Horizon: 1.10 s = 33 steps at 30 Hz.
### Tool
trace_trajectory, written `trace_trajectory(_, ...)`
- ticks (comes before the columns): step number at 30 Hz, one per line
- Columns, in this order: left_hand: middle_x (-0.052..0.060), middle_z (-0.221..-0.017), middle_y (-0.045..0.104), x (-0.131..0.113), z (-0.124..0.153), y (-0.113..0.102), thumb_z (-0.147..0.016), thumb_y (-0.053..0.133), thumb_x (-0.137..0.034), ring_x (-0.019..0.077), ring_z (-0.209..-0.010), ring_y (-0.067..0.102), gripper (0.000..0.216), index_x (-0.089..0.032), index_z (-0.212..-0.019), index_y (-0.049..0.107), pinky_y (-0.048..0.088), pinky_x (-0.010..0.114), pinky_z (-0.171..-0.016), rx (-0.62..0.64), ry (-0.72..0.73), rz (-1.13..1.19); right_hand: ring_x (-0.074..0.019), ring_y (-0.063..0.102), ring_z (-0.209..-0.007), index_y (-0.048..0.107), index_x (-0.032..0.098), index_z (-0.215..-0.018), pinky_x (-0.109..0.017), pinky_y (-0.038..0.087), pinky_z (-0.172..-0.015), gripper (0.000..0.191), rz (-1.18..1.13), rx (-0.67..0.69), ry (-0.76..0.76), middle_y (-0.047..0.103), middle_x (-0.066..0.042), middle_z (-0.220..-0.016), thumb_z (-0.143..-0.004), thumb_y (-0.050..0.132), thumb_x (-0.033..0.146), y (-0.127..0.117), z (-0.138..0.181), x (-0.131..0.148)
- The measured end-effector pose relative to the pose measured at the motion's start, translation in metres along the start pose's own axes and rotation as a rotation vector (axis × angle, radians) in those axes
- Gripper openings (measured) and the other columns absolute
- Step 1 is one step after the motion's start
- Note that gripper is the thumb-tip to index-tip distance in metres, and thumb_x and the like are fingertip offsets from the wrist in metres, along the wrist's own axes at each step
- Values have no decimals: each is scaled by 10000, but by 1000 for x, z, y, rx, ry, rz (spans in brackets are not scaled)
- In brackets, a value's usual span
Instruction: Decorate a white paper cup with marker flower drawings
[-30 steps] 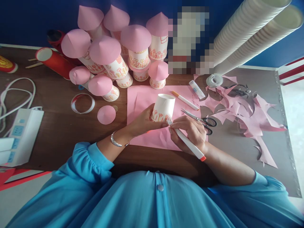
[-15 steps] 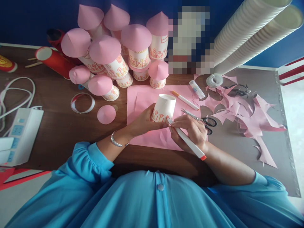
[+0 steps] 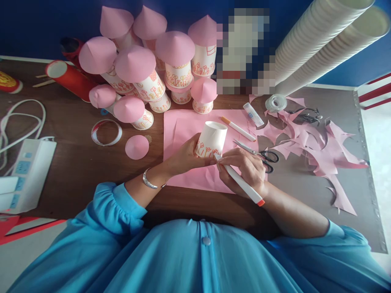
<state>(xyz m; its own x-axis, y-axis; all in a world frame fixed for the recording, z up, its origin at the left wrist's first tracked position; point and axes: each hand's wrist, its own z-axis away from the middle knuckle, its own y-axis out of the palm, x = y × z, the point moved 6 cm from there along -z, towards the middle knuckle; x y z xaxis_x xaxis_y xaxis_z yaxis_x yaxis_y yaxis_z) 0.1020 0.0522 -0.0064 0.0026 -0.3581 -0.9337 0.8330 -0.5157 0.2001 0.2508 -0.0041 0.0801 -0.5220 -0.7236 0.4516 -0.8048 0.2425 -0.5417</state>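
A white paper cup (image 3: 212, 136) with orange-red flowers drawn around its lower part is gripped by my left hand (image 3: 186, 154), over pink paper (image 3: 180, 175). Pinched in my right hand (image 3: 244, 169) is a white marker (image 3: 242, 185) with an orange end, its tip at the cup's lower right side. Just beyond that hand lie scissors (image 3: 255, 151) with black handles. Another marker (image 3: 238, 129), white with an orange cap, rests on the pink paper behind the cup.
Several decorated cups with pink cone roofs (image 3: 136, 63) stand at the back left. Pink paper scraps (image 3: 324, 150), a clear tape roll (image 3: 275, 103) and tall cup stacks (image 3: 320, 44) are on the right. A tape ring (image 3: 119, 140), a pink cone (image 3: 137, 147) and a power strip (image 3: 33, 175) lie left.
Almost nothing differs. The marker and my right hand have shifted very slightly left, with the tip still at the cup's lower side.
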Motion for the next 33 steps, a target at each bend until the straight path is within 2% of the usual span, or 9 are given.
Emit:
trace_trajectory(8, 60, -1065, 718, -6, 2, 3, -636, 1001, -474, 215, -979, 688, 744, -187, -1185, 589, 563, 317, -815, -6, -14, 40, -146, 715, -626, 622, 230, -1023, -250, 577, -574, 215, -4, 16, -3, 709, 9, -769, -905, 682, 61, 0, -1, 0)
trace_trajectory(15, 14, -945, 695, -10, 4, 1, -584, 1047, -328, 190, -937, 688, 758, -196, -1162, 575, 573, 298, -797, -49, -46, 127, -158, 711, -642, 633, 206, -1039, -259, 583, -586, 187, -66, -34, -32, 713, -12, -776, -915, 675, 72, -6, -1, 2)
trace_trajectory(19, 38, -1037, 735, -2, 1, 1, -678, 1003, -340, 163, -925, 706, 705, -191, -1213, 568, 569, 289, -823, -12, -2, 207, -186, 736, -721, 642, 212, -1109, -288, 614, -616, 220, -131, -106, 14, 730, -18, -821, -921, 696, 110, -11, 2, -4)
trace_trajectory(24, 40, -1024, 755, 4, -1, 1, -735, 970, -323, 172, -927, 725, 597, -195, -1215, 639, 578, 323, -881, 42, 19, 271, -203, 748, -739, 643, 242, -1110, -331, 630, -618, 211, -184, -162, 136, 740, -19, -874, -935, 715, 149, -10, 9, -15)
trace_trajectory(28, 59, -1147, 758, 1, -2, 4, -782, 941, -326, 188, -1015, 726, 577, -227, -1271, 653, 576, 345, -928, 89, 52, 337, -213, 766, -775, 641, 238, -1130, -346, 649, -632, 209, -208, -138, 135, 754, -35, -905, -951, 704, 152, -8, 10, -14)
trace_trajectory(33, 76, -1210, 733, 2, -2, 6, -800, 926, -374, 226, -1113, 701, 597, -234, -1307, 644, 553, 375, -983, 121, 48, 252, -214, 759, -789, 646, 228, -1139, -346, 657, -669, 238, -225, -86, 131, 755, -42, -883, -936, 735, 142, -6, 7, -11)
